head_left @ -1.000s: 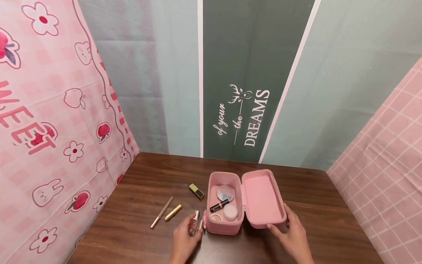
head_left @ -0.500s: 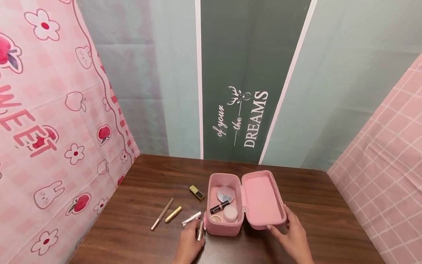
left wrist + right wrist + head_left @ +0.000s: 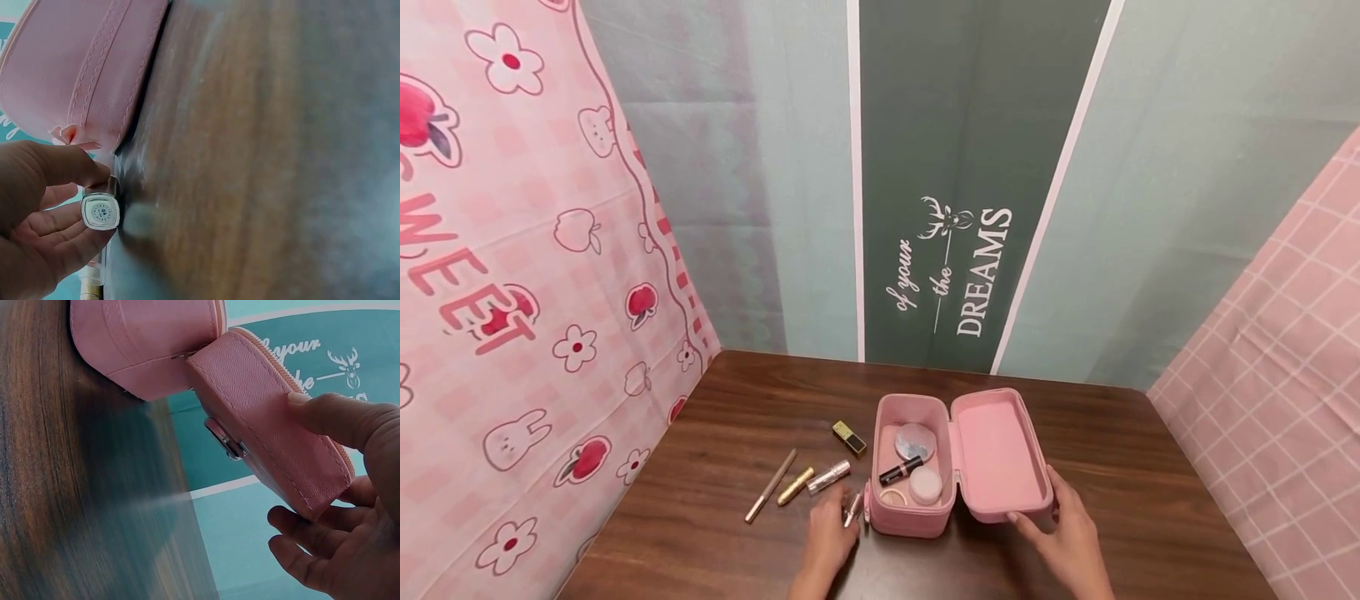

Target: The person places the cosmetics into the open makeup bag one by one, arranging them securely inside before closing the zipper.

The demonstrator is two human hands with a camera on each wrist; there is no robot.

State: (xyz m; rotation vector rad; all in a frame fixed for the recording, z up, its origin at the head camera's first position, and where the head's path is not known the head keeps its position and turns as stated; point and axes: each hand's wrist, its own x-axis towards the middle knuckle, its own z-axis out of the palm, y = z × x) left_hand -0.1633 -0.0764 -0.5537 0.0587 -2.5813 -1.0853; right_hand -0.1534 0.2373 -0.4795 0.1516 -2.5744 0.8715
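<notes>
My left hand (image 3: 829,531) pinches a small shiny lipstick tube (image 3: 852,510) beside the left wall of a pink cosmetic case (image 3: 910,521). In the left wrist view the square base of this lipstick (image 3: 100,212) faces the camera, with a round label on it. My right hand (image 3: 1070,533) grips the outer edge of the case's raised lid (image 3: 1000,454), thumb on one side and fingers behind it. Inside the case lie a round compact (image 3: 914,442), a black-and-pink tube (image 3: 900,471), a white-lidded jar (image 3: 926,484) and a ring-shaped item (image 3: 892,497).
Left of the case, a silver tube (image 3: 829,477), a gold tube (image 3: 795,487) and a slim pencil (image 3: 771,487) lie on the wooden table (image 3: 700,467). Farther back is a black-and-gold lipstick (image 3: 849,437). Printed cloths hang behind the table and along both sides.
The silver tube has left my left hand and lies farther back on the table. The left hand keeps the other lipstick. My right hand stays on the lid.
</notes>
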